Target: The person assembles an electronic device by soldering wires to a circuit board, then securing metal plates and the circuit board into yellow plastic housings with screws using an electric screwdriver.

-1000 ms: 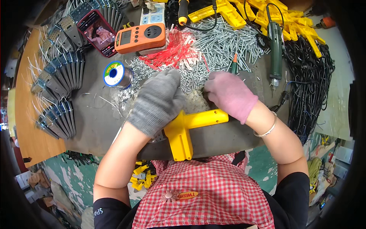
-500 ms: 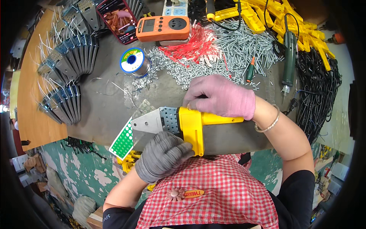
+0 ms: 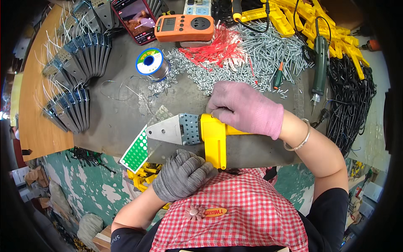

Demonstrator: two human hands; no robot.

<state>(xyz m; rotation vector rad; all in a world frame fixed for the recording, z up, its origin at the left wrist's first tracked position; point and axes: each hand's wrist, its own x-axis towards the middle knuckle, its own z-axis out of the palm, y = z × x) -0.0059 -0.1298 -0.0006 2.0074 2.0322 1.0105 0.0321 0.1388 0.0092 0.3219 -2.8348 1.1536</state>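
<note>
A tool with a yellow plastic housing (image 3: 215, 145) and a tapered grey metal plate (image 3: 166, 130) lies in front of me at the bench's near edge. A dotted blue-grey metal sleeve (image 3: 191, 129) joins the two. My left hand (image 3: 183, 174), in a grey glove, is closed at the low end of the housing's downward arm. In a pink glove, my right hand (image 3: 247, 109) has its fingers pinched together at the housing's upper edge, covering part of the arm that points right. Whatever sits between those fingertips is hidden.
Screws (image 3: 273, 54), nuts (image 3: 201, 77) and red ties (image 3: 218, 48) lie beyond my hands. A solder spool (image 3: 150, 63), orange meter (image 3: 184, 28), phone (image 3: 134, 21) and green electric screwdriver (image 3: 320, 63) surround them. Metal plate assemblies (image 3: 79, 63) stand left; black cables (image 3: 348, 96) lie right. A green dotted card (image 3: 135, 150) overhangs the near edge.
The yellow housing has turned slightly, so its grooved face shows less. More of its right-pointing arm is behind my right hand. The whole view has shifted a little.
</note>
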